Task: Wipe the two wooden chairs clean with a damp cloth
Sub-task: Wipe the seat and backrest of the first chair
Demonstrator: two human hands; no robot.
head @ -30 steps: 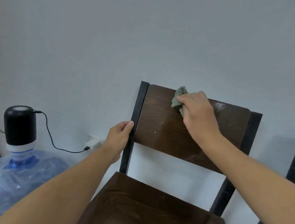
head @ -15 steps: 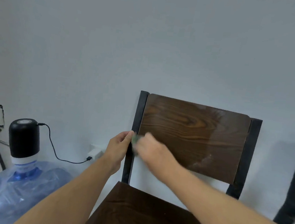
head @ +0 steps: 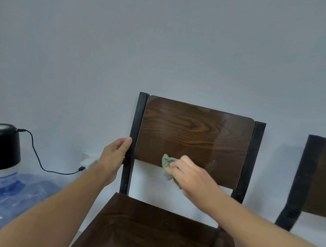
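Low on the backrest (head: 192, 133), right hand (head: 193, 177) presses cloth (head: 167, 166) — left hand (head: 113, 158) steadying.

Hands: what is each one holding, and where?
The left hand grips the chair's black side post; right hand holds the bunched green cloth against the backrest.

The right hand (head: 191, 177) has come down off the top edge of the backrest (head: 194, 134). Half a second back it was over by the black left post (head: 135, 140), and now it's further right along the bottom edge! The green cloth (head: 167, 166) is bunched under it, partly hanging below the wood. Pale specks on the panel's left half are gone and clean grain shows. More of the second chair (head: 321, 176) is in view at right.
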